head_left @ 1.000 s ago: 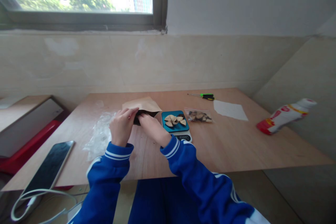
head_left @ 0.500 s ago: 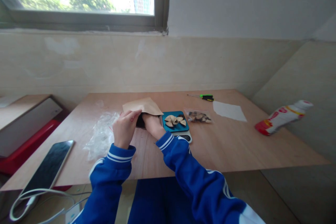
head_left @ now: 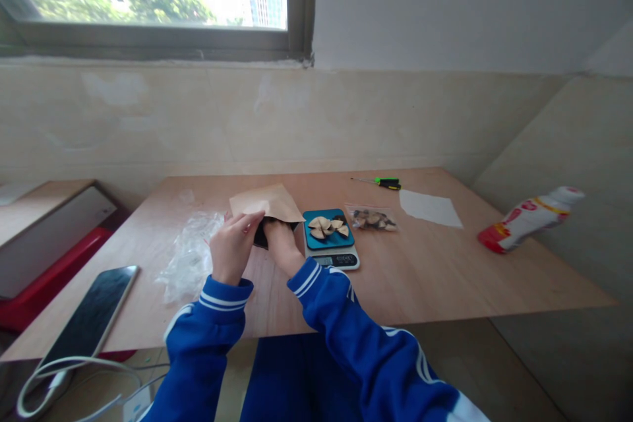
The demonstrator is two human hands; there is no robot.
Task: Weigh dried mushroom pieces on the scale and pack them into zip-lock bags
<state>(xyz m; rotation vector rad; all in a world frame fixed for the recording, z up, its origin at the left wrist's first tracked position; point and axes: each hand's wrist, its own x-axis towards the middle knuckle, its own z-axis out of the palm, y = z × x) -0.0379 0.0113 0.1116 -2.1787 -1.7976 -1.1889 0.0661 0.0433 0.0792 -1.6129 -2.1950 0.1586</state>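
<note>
A brown paper bag (head_left: pixel 270 202) lies on the wooden table (head_left: pixel 420 270) with its dark mouth towards me. My left hand (head_left: pixel 232 245) pinches the bag's near edge and holds the mouth apart. My right hand (head_left: pixel 279 241) reaches into the mouth; its fingers are hidden inside. Just right of the bag stands a small scale with a blue plate (head_left: pixel 330 238) carrying several pale wedge-shaped slices (head_left: pixel 328 227).
A clear bag of dark pieces (head_left: pixel 372 218), a white paper sheet (head_left: pixel 429 208) and a green screwdriver (head_left: pixel 384 182) lie further right. A white and red bottle (head_left: pixel 529 219) lies at the right edge. Crumpled clear plastic (head_left: pixel 190 252) and a tablet (head_left: pixel 90 318) lie at the left.
My right hand has slid deeper into the bag's mouth. My left hand keeps its hold on the edge.
</note>
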